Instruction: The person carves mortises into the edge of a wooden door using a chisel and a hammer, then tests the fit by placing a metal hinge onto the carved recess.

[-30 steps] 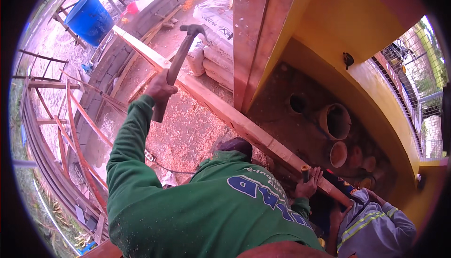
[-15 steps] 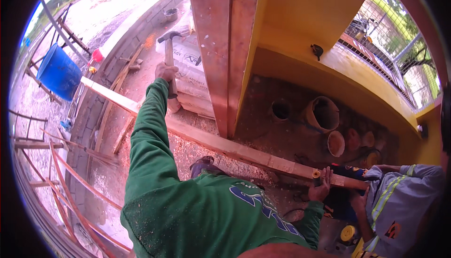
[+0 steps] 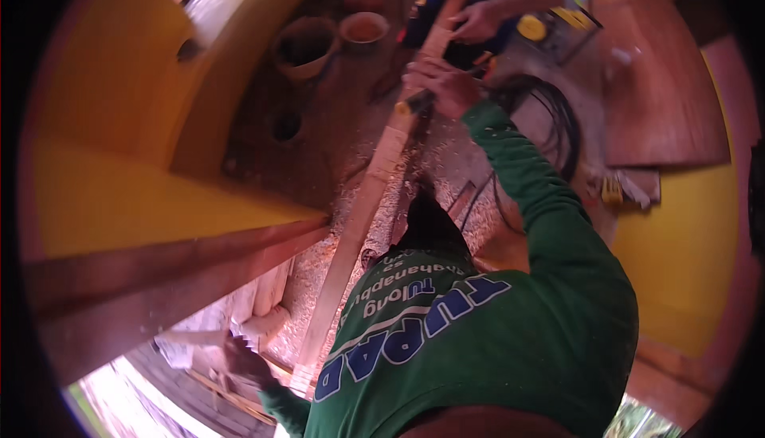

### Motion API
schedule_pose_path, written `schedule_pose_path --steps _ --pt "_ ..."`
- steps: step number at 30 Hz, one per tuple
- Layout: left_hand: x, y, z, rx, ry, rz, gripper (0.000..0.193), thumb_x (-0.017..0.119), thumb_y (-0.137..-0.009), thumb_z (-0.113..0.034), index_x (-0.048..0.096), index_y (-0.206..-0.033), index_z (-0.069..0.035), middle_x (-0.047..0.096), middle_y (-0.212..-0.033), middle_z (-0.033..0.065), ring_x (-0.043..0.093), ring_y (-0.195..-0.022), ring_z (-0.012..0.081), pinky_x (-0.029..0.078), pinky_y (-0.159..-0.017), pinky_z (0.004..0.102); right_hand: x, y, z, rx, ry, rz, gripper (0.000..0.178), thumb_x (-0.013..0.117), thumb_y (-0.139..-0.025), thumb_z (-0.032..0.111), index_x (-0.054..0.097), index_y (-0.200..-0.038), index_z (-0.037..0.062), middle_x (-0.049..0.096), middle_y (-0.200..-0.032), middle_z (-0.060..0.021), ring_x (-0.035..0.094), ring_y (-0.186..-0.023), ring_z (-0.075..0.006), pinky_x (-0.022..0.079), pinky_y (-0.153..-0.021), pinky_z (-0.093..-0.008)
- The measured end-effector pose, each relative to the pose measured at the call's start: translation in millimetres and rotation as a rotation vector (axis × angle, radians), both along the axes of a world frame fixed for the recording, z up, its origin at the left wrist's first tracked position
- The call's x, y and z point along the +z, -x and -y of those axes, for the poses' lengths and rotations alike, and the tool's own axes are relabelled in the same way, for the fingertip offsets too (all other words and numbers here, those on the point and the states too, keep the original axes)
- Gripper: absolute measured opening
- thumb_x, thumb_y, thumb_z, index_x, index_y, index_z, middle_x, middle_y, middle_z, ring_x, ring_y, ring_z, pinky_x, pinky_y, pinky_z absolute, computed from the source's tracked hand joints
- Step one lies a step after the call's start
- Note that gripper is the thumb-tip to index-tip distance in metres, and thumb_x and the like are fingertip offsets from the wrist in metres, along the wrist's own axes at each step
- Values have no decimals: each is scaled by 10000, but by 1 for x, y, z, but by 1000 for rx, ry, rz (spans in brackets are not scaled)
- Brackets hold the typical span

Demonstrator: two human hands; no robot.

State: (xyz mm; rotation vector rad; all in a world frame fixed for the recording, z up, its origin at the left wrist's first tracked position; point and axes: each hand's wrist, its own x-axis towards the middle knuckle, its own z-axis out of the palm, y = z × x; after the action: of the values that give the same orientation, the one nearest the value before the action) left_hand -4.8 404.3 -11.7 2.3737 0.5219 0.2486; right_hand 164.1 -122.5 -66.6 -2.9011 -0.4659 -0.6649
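Two hands work apart: near the post [image 3: 175, 286], a blurred hammer [image 3: 195, 337] is held in the left hand [image 3: 245, 361]; the beam [image 3: 355, 227] slants between; what seems a chisel [image 3: 414, 104], tip hidden, sits over it, wrapped by the right hand [image 3: 446, 85]. This looks like chiselling; the next blow would call for a swing clear of the post. Farther right, a co-worker's hand [image 3: 478, 22] touches the beam; a cable [image 3: 570, 139] coils beyond.

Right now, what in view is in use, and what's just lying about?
In use: blurred hammer in left hand; dark-handled tool at right hand; long wooden beam.

Lying about: coiled black cable; large round container; smaller round container.
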Motion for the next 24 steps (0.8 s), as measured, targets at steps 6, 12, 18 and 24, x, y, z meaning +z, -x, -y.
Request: schedule_pose_path --steps 6,12,18,24 --pt "6 -81 177 -837 762 81 406 458 -859 -291 477 -1073 53 568 -768 110 539 -738 164 436 -661 255 28 46 -77 230 97 141 297 557 -650 148 585 -945 161 561 -956 10 506 -795 -174 440 -724 -270" --pt "17 -143 235 -1159 736 -542 372 475 -847 -261 483 -1111 1 569 -743 44 519 -611 92 426 -537 216 29 45 -123 315 55 -55 275 529 -681 160 562 -948 102 542 -955 -12 498 -868 -168 425 -774 -266" --pt "-10 -141 225 -1041 639 -334 304 527 -813 -154 477 -1067 6 487 -654 -16 426 -506 46 349 -443 187 19 36 -67 74 -237 224 395 563 -689 215 516 -1037 34 511 -1054 -96 454 -1048 -274 383 -863 -373" --pt "-7 -154 238 -928 851 -283 318 461 -843 -103 458 -1145 -6 444 -647 -34 400 -500 23 331 -426 171 -30 0 8 -292 -104 4 605 488 -766 416 410 -1199 1 387 -1262 -149 372 -1154 -290 314 -925 -428"
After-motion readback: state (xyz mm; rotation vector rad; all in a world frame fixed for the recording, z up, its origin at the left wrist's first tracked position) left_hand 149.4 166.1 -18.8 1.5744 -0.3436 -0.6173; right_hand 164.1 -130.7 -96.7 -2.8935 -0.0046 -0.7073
